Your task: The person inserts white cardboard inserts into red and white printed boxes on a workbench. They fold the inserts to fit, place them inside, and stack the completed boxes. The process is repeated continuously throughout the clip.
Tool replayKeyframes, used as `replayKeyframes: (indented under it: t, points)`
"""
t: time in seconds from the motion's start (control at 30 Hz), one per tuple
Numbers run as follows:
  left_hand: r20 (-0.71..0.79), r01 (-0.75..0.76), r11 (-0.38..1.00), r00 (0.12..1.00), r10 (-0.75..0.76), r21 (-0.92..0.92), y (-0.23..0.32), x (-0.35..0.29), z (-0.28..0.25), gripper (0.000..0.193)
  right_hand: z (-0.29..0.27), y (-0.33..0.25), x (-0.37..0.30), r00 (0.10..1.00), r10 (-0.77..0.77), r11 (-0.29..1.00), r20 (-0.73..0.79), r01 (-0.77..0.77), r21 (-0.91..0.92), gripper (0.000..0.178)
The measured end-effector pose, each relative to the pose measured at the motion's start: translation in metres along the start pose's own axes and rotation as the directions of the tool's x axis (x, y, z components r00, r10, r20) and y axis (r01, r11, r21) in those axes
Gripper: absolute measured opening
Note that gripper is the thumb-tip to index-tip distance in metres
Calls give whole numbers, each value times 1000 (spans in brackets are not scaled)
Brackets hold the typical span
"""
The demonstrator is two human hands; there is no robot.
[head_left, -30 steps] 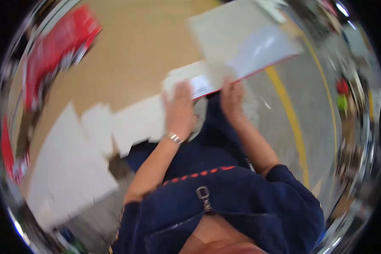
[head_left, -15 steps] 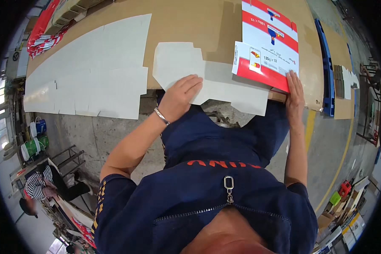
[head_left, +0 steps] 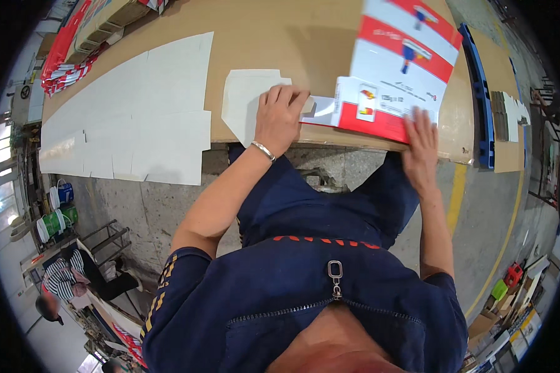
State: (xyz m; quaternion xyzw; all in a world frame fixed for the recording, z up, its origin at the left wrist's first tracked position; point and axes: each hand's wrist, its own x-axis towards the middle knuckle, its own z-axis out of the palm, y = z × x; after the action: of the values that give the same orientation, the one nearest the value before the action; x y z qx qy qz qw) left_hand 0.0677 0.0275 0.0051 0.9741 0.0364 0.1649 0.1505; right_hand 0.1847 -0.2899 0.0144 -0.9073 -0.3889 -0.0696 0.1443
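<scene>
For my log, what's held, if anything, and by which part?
Left hand touches the narrow white strip of a red-and-white printed cardboard sheet; right hand touches its near right corner. Whether either grips cannot be told.

Landmark: the brown table [head_left: 261, 37], its far edge cut off by the picture's top. On its right half, the printed carton sheet [head_left: 389, 78] is likewise cut off at the top; its print is blurred. The right hand [head_left: 422, 149], blurred, hides a stretch of that sheet's near edge. At the table's near middle, the left hand [head_left: 277, 124] covers part of a white sheet [head_left: 246, 96]; its grip cannot be determined. Right of the table, small clutter [head_left: 510, 292] is unidentifiable.
</scene>
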Motion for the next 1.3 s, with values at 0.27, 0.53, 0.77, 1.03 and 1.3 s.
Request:
replayKeyframes:
  t: [0.27, 0.53, 0.77, 1.03, 1.3]
  points:
    - [395, -179, 968, 914, 98, 174, -4, -32, -64, 102, 12, -52, 20, 966, -187, 982, 181, 188, 13, 69]
    - [-30, 328, 848, 927, -373, -415, -46, -47, -78, 78, 13, -57, 12, 980, -110, 994, 164, 108, 22, 70]
    - [159, 192, -25, 728, -667, -981, -29, -30, 8, 48, 9, -57, 14, 972, -117, 993, 206, 116, 19, 72]
    - [-164, -51, 940, 986, -5, -336, 1, 7, 6, 52, -11, -39, 27, 952, -210, 974, 225, 224, -38, 67]
    - [247, -214, 977, 946, 210, -10, 9, 10, 7, 71, 2, -39, 27, 967, -214, 973, 135, 223, -53, 73]
